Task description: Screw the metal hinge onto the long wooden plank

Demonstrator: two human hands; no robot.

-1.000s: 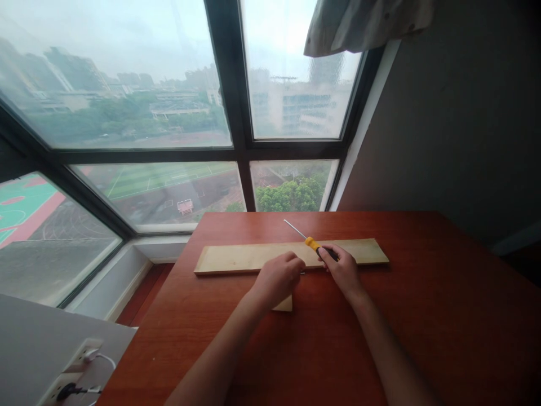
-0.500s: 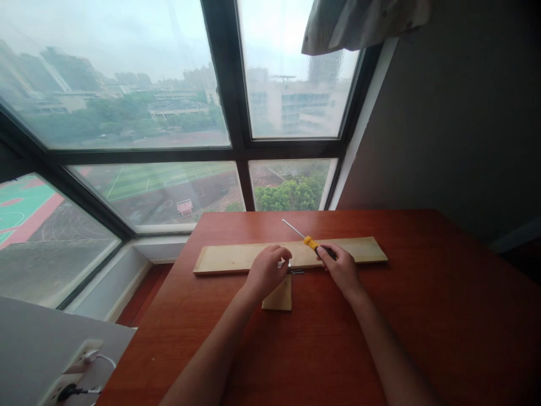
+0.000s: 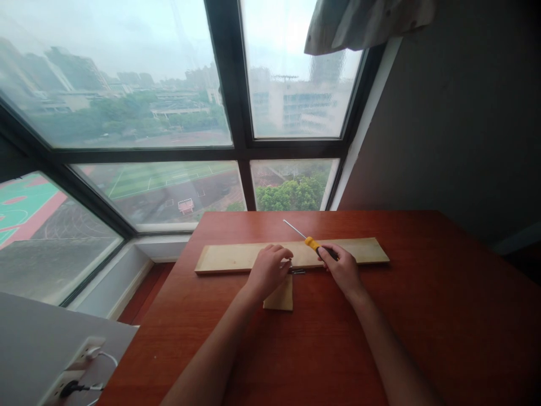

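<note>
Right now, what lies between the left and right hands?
In the head view: small metal pieces, probably screws, and a stretch of the long board.

The head camera looks forward and down across the table.

one screwdriver, two wooden boards, one table

A reddish-brown table with a faint wood grain fills the lower middle and lower right of the frame. A long pale board lies flat across it, just below the frame's centre. Nearer the bottom lies a short piece of wood, its upper part hidden. A few dark screws lie just beside the board's near edge.
</note>
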